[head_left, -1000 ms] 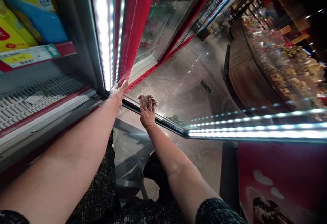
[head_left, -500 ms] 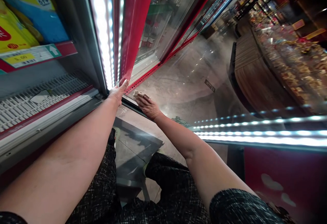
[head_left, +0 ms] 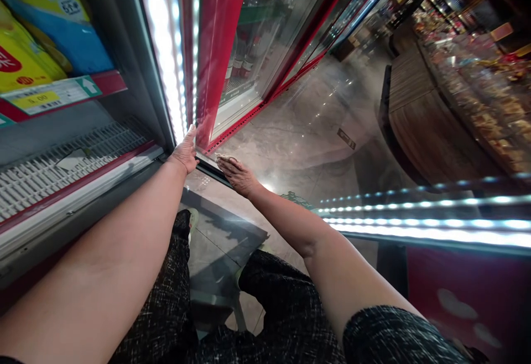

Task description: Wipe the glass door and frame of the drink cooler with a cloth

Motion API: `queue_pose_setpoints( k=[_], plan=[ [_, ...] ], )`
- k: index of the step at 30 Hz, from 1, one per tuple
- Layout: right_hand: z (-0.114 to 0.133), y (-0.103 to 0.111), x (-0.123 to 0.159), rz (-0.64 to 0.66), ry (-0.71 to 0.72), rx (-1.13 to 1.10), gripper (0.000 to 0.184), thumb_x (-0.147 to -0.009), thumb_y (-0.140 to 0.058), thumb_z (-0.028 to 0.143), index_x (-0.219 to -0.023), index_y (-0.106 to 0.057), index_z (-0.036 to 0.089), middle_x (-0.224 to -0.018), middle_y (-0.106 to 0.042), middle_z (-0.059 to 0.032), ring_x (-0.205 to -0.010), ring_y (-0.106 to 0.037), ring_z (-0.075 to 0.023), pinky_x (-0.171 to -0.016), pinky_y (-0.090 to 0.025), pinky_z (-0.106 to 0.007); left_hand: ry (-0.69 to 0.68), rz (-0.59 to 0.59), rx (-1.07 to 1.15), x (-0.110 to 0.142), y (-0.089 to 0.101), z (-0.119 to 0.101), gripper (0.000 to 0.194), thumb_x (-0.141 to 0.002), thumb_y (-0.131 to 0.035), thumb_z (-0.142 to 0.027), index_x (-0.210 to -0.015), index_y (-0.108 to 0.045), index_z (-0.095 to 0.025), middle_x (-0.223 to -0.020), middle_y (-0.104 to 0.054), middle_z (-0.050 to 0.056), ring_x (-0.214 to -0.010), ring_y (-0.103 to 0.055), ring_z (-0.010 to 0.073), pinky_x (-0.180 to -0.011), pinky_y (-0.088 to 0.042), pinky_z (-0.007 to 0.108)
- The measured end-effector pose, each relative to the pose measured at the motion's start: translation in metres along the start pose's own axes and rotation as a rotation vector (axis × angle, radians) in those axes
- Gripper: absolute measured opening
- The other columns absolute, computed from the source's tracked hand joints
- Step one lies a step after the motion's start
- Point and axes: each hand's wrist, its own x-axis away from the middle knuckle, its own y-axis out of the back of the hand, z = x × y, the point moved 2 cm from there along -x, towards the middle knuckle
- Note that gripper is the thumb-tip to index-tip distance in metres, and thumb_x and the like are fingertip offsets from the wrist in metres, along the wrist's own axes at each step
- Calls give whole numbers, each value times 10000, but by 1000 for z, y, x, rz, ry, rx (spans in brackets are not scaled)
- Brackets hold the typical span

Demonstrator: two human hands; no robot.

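Observation:
Between my arms, a glass cooler door [head_left: 209,169] with a dark lower frame stands swung open from the cabinet. My left hand [head_left: 185,152] grips the corner of this door beside the bright light strip, thumb pointing up; its other fingers are partly hidden. Against the inside of the glass, just above the bottom frame, my right hand [head_left: 239,177] presses a crumpled pale cloth [head_left: 222,157] under its fingers. Most of the cloth is covered by the hand.
Left is the cooler's white wire shelf [head_left: 70,159], below yellow and blue drink packs [head_left: 53,15] with a price tag [head_left: 39,99]. Red-framed cooler doors [head_left: 265,60] run beyond. A wooden display counter [head_left: 431,109] with packaged goods stands right. A stool [head_left: 215,303] is under me.
My right hand and the cloth have shifted slightly down and left along the glass. My left hand has moved slightly left. The view has turned a little.

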Motion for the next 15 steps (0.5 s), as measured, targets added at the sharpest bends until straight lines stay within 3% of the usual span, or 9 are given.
queue_pose_setpoints(
  k=[3,6,8,10,12,15],
  plan=[
    [2,-11,-7,-7,-26,14,541,-1034,-312,77,-1554,-459,42,-1653,-422,-107,-1556,-356,-96,-1343,-182,-252,45,23,10,1,0,-4,833,-752,-700,-796,-1383,-607,-260,-1686,-355,153,-1618,-191,331,-1301,-125,610],
    [8,-9,-26,-101,-62,26,556,-1069,-233,107,-1604,-378,68,-1697,-330,-89,-1584,-276,-89,-1354,-119,-285,7,-41,12,0,-3,-5,743,-666,-805,-760,-1196,-689,-253,-1516,-562,139,-1555,-352,335,-1281,-268,574],
    [13,-8,-42,-165,-94,35,563,-1075,-219,116,-1622,-349,82,-1708,-297,-82,-1595,-246,-103,-1360,-96,-322,-18,-60,30,-1,-6,-5,666,-602,-867,-731,-1017,-702,-237,-1269,-691,129,-1398,-544,337,-1180,-447,532],
    [18,-12,-56,-154,-117,49,565,-1063,-240,106,-1613,-361,61,-1701,-311,-82,-1593,-262,-111,-1358,-104,-320,-12,-41,40,-1,-6,-6,609,-570,-899,-707,-865,-665,-228,-997,-711,96,-1169,-678,317,-1037,-560,488],
    [20,-19,-63,-74,-114,60,572,-1046,-255,86,-1605,-356,21,-1700,-312,-90,-1590,-273,-103,-1351,-109,-290,5,-4,35,0,-6,-7,587,-573,-899,-703,-773,-620,-228,-797,-653,49,-965,-719,287,-928,-602,450],
    [20,-26,-65,2,-90,60,594,-1023,-262,58,-1609,-346,17,-1708,-300,-89,-1584,-274,-69,-1339,-92,-242,11,32,16,-1,-3,-9,593,-587,-875,-730,-711,-588,-226,-652,-580,15,-770,-706,261,-800,-620,406]
  ],
)
